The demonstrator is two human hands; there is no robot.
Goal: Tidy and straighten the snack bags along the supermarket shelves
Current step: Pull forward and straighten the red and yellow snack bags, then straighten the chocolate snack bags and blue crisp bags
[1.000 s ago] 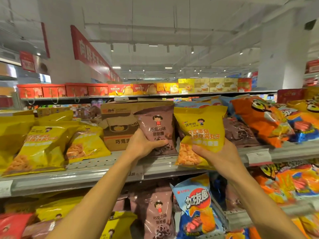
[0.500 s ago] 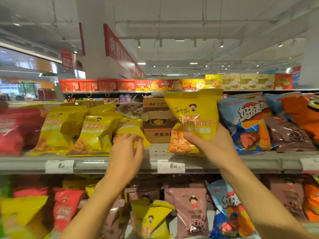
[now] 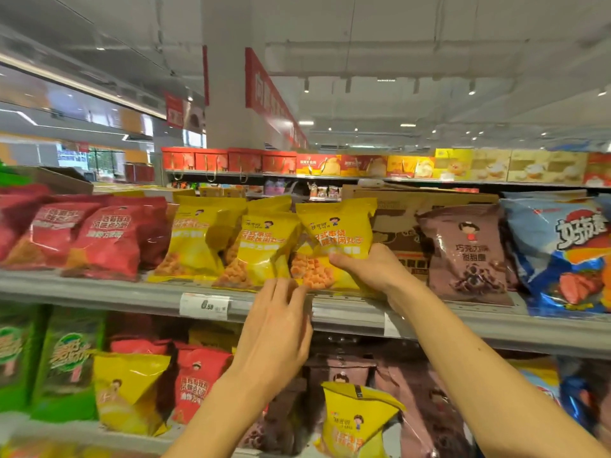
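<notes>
Yellow bag (image 3: 334, 246) now leftward (grey shelf (image 3: 99, 292)).

My right hand (image 3: 373, 271) covers the lower right corner of the yellow bag (image 3: 334, 246). The blue bag (image 3: 558, 256) runs off the right edge. The price tag (image 3: 204, 305) print blurs beyond its large digits.

Grey metal shelf (image 3: 99, 294) with a price tag (image 3: 204, 305) on its front edge, carrying red snack bags (image 3: 102, 241) at left, yellow snack bags (image 3: 198, 241) beside them, a brown bag (image 3: 463, 252), a blue bag (image 3: 562, 256) at right
</notes>
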